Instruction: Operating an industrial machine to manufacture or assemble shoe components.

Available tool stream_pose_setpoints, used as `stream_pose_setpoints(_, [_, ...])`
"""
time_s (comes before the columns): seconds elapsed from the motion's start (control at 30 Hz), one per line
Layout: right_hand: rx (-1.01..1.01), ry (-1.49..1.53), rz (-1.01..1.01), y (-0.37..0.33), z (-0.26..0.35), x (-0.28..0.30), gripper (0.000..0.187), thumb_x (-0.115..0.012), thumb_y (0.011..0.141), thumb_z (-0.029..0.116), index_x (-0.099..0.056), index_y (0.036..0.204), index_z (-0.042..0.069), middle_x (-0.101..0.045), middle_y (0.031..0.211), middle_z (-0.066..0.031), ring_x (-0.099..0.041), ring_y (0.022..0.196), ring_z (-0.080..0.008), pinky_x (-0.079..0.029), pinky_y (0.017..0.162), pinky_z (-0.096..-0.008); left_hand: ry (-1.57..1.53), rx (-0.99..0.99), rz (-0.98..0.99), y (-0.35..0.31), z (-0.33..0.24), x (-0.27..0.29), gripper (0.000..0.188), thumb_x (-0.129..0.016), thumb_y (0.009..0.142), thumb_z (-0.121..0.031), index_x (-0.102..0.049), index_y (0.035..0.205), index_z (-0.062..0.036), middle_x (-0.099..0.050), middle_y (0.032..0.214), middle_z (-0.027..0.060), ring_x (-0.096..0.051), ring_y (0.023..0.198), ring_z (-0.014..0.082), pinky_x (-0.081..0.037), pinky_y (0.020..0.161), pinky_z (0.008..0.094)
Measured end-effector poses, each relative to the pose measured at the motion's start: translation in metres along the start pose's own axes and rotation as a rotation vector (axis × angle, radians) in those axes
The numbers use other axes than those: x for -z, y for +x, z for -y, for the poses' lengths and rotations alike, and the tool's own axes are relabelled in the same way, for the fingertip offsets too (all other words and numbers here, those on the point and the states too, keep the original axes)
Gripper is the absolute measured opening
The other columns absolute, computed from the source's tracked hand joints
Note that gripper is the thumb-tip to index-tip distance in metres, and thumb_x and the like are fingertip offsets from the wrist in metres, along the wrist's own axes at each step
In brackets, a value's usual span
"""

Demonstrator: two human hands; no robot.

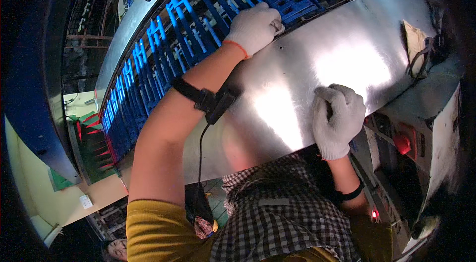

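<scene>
My left hand [254, 28], in a white knitted glove with an orange cuff, is closed at the near edge of a row of blue slatted carriers [198, 14]. Its fingers curl down beside the slats, and whatever they may grip is hidden. Over the shiny metal table [263, 78], close to its front edge, my right hand [339, 118] wears a similar white glove. Those fingers are curled in toward the thumb around a dark hollow, with nothing showing in it.
A grey machine housing with a red knob [404, 143] stands at the right, beside a beige cloth-like piece [415, 43]. A strapped black device [216, 105] on my left forearm trails a cable. Red and green parts [91, 138] lie at the far left. A person's head [116, 249] shows at lower left.
</scene>
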State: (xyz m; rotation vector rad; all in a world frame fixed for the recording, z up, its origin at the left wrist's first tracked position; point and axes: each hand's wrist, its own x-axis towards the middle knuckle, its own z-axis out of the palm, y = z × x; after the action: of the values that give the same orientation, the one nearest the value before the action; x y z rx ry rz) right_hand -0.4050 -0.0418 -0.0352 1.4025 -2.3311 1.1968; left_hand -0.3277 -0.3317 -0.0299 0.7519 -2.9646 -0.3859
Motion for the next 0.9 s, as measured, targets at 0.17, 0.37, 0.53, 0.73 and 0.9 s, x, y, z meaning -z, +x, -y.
stream_pose_setpoints(0.17, [0.003,0.009,-0.009,-0.002,0.000,0.002,0.023,-0.080,0.079,0.004,-0.075,0.097,0.016,-0.077,0.103,-0.0077,-0.068,0.089,-0.0354,-0.052,0.077,-0.0470,-0.184,0.035,-0.055,-0.038,0.031,0.006,0.021,-0.074,0.102,-0.023,-0.079,0.111,-0.0053,-0.075,0.111,0.0180,-0.072,0.101,0.0366,-0.057,0.093,0.0439])
stream_pose_setpoints(0.37, [-0.009,-0.024,0.031,-0.006,0.000,0.002,0.023,-0.080,0.080,0.006,-0.074,0.100,0.017,-0.075,0.108,-0.0057,-0.067,0.093,-0.0343,-0.052,0.079,-0.0476,-0.003,0.145,0.090,-0.109,0.072,0.053,0.014,-0.073,0.104,-0.017,-0.076,0.107,-0.0038,-0.077,0.092,0.0090,-0.072,0.083,0.0242,-0.057,0.080,0.0373])
stream_pose_setpoints(0.53, [-0.010,-0.032,0.013,-0.004,0.004,0.003,0.023,-0.080,0.081,0.005,-0.073,0.100,0.017,-0.075,0.107,-0.0059,-0.067,0.092,-0.0344,-0.052,0.080,-0.0474,-0.779,0.508,-0.177,-0.105,0.054,0.064,0.015,-0.071,0.108,-0.019,-0.075,0.113,-0.0048,-0.074,0.089,-0.0004,-0.061,0.076,0.0087,-0.054,0.070,0.0290])
stream_pose_setpoints(0.73, [-0.019,-0.017,0.038,-0.006,0.006,0.001,0.024,-0.080,0.081,0.005,-0.074,0.100,0.017,-0.075,0.109,-0.0050,-0.067,0.094,-0.0339,-0.051,0.081,-0.0465,-0.111,0.205,-0.238,-0.049,0.064,0.013,0.027,-0.078,0.101,-0.034,-0.077,0.106,-0.0069,-0.079,0.102,0.0191,-0.076,0.097,0.0406,-0.062,0.086,0.0467])
stream_pose_setpoints(0.9, [-0.074,-0.034,0.082,-0.012,0.003,0.002,0.022,-0.080,0.083,0.007,-0.075,0.103,0.015,-0.076,0.112,-0.0073,-0.068,0.100,-0.0348,-0.052,0.087,-0.0465,-0.017,0.311,-0.208,-0.036,0.071,0.009,0.037,-0.074,0.100,-0.045,-0.078,0.107,-0.0091,-0.080,0.106,0.0169,-0.077,0.100,0.0391,-0.061,0.089,0.0485])
